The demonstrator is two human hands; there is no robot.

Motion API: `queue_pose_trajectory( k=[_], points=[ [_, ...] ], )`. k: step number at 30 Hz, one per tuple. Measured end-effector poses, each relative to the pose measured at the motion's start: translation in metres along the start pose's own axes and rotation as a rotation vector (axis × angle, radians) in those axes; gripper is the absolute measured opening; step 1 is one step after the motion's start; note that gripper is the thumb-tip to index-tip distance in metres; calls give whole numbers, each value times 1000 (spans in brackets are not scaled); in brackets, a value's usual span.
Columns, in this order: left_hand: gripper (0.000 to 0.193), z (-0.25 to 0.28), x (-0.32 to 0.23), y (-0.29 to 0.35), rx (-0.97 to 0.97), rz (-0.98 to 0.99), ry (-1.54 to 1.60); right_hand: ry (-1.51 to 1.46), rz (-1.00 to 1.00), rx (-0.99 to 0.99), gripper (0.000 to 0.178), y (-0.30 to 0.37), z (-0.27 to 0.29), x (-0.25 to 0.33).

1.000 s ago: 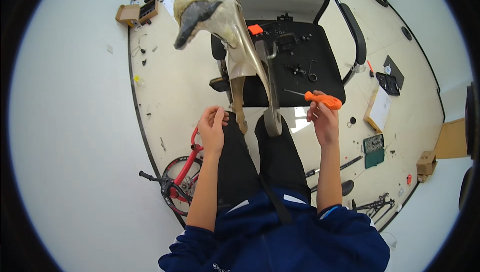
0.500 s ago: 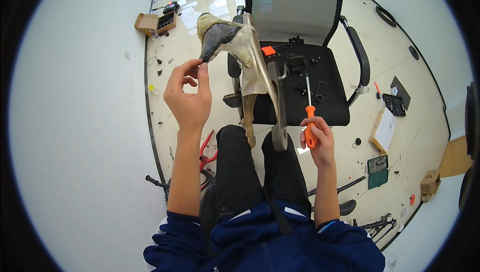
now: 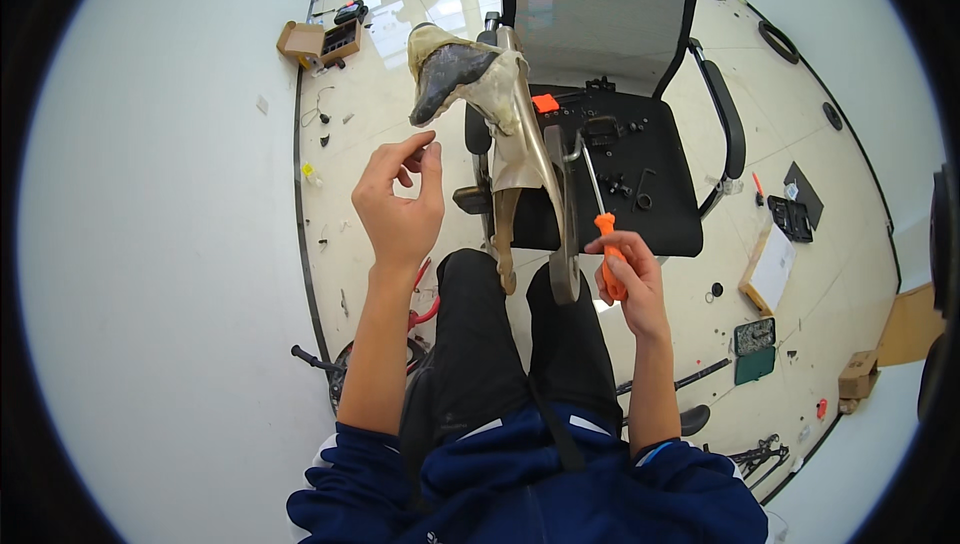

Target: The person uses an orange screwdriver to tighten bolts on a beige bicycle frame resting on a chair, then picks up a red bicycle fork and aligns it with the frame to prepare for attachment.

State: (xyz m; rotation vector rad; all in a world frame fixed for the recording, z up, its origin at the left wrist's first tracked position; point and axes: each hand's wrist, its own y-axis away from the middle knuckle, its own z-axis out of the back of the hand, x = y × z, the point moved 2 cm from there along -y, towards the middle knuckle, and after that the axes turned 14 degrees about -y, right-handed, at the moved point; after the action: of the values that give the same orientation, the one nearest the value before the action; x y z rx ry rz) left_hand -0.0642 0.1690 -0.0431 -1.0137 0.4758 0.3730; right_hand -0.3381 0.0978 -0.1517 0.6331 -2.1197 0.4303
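Observation:
Standing upright before my knees is a gold bike frame (image 3: 518, 159), with a long grey guard-like piece (image 3: 565, 244) on its right side. At its top left sits a dark saddle-shaped part (image 3: 450, 76), partly wrapped in yellowish plastic film (image 3: 497, 94). My left hand (image 3: 400, 199) is just below the tip of that part, apart from it. Its thumb and forefinger are pinched together; whether anything small is between them I cannot make out. My right hand (image 3: 632, 279) holds an orange-handled screwdriver (image 3: 610, 254), its shaft pointing up and left by a bent metal piece (image 3: 574, 149) on the frame.
Behind the frame stands a black office chair (image 3: 655, 229), its seat bearing small parts, hex keys (image 3: 646, 190) and an orange piece (image 3: 545, 103). A red bike frame (image 3: 424, 314) lies by my left leg. Boxes (image 3: 340, 42), a tool case (image 3: 790, 219) and tyres (image 3: 777, 42) lie around.
My left hand has come away from the tip of the dark part, downward. The screwdriver has tilted left, its tip nearer the frame. The view has shifted slightly.

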Motion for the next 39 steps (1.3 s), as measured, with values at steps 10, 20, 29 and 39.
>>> queue_pose_trajectory(
  k=[10, 20, 29, 39],
  points=[
    [12, -32, 27, 78, 220, 177, 80, 85, 616, 63, 28, -43, -100, 58],
    [14, -23, 55, 152, 374, 396, 84, 296, 107, 268, 20, -76, -125, 38],
    [15, -19, 71, 149, 310, 457, 185, 420, 409, 97, 30, -71, -105, 70],
    [16, -20, 77, 172, 348, 505, 210, 497, 675, -100, 28, -75, -98, 107]
  ],
)
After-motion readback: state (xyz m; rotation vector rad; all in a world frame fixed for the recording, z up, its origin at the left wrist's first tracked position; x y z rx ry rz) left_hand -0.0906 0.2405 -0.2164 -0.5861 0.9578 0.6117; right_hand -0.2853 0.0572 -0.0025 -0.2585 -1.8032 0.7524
